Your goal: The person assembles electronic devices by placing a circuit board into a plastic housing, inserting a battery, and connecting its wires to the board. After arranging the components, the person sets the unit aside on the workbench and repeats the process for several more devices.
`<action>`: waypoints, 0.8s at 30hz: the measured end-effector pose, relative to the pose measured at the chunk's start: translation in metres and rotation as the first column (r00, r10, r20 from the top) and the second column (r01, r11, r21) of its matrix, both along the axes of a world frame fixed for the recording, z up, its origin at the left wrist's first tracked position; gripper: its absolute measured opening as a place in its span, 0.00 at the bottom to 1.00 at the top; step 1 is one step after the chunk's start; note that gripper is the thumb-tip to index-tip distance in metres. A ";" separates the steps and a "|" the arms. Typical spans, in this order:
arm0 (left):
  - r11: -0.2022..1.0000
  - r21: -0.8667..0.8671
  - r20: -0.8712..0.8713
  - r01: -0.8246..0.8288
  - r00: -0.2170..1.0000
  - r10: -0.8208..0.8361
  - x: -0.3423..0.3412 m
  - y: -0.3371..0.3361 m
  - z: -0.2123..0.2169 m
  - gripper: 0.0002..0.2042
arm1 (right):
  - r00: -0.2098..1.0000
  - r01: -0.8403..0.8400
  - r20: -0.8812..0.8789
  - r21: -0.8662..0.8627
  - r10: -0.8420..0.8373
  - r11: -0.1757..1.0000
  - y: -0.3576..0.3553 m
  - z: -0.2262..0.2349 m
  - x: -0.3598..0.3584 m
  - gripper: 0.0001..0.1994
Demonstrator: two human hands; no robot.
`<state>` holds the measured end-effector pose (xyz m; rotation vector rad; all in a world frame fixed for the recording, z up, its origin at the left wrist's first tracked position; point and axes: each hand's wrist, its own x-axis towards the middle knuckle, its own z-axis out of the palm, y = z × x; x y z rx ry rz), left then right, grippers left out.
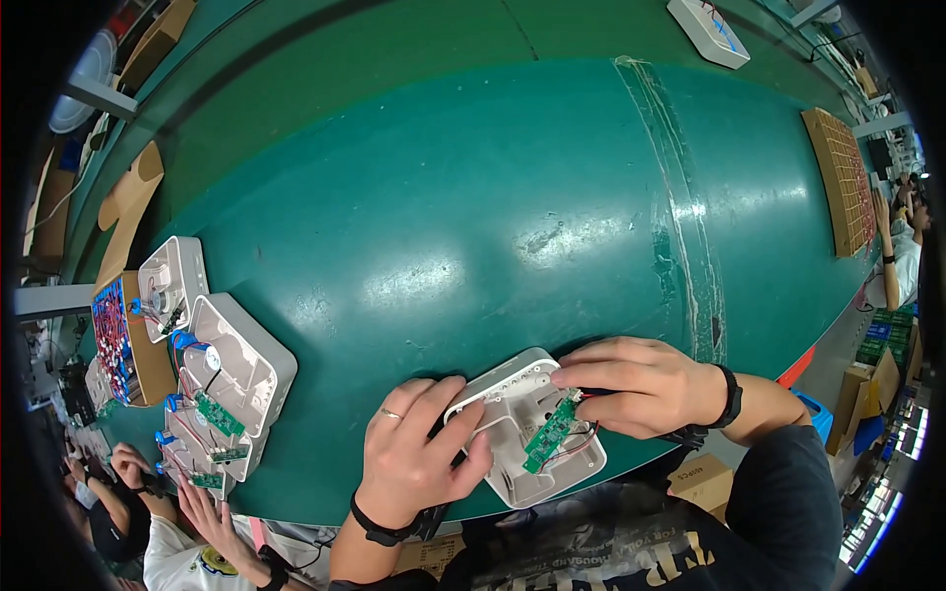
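Note:
A white plastic housing (pixel 505 491), open side up, rests at the near table edge in front of me. My left hand (pixel 419 448) grips its left side, fingers bent over the rim and the thumb reaching inward. A narrow green circuit board (pixel 549 438) lies at a slant over the housing's right half. At the board's upper end, beside a small white connector, my right hand (pixel 631 389) is closed in a pinch on red and black wires (pixel 587 433). The fingertips hide the exact spot where the wires are held. The right index finger is against the housing's far rim.
At the left, several similar white housings (pixel 258 360) hold boards, wires and blue parts, near a cardboard box (pixel 148 340) of wired components. A co-worker's hand (pixel 212 522) touches one. Clear tape (pixel 680 212) crosses the green table (pixel 443 187). A gridded cardboard tray (pixel 838 182) stands far right.

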<state>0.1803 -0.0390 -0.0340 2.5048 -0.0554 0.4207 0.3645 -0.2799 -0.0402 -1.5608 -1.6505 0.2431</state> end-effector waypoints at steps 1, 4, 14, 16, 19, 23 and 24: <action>1.000 0.013 -0.004 -0.001 1.000 0.001 0.000 0.000 0.000 0.13 | 1.000 -0.001 0.000 0.000 0.001 1.000 0.000 0.001 0.000 0.12; 1.000 -0.006 0.002 0.006 1.000 -0.006 0.000 0.001 0.000 0.13 | 1.000 -0.004 0.010 0.001 0.004 1.000 -0.002 -0.002 0.001 0.13; 0.999 -0.036 0.007 0.016 1.000 -0.015 0.001 0.002 0.001 0.13 | 1.000 0.005 0.002 -0.003 -0.005 1.000 0.000 0.002 0.000 0.11; 1.000 -0.004 -0.005 0.011 1.000 -0.011 0.001 0.001 0.003 0.14 | 1.000 0.002 -0.002 -0.005 -0.002 1.000 0.000 0.003 0.000 0.10; 1.000 0.009 -0.021 0.012 1.000 -0.012 0.001 0.001 0.005 0.14 | 1.000 -0.001 -0.010 -0.012 0.001 1.000 0.000 0.006 0.001 0.10; 1.000 0.002 -0.026 0.024 0.999 -0.024 0.001 0.002 0.006 0.14 | 1.000 -0.004 -0.007 -0.013 0.004 1.000 -0.001 0.003 0.001 0.11; 1.000 -0.003 -0.023 0.027 0.999 -0.027 0.001 0.003 0.006 0.14 | 1.000 -0.006 -0.003 -0.006 0.006 1.000 -0.002 0.001 0.001 0.12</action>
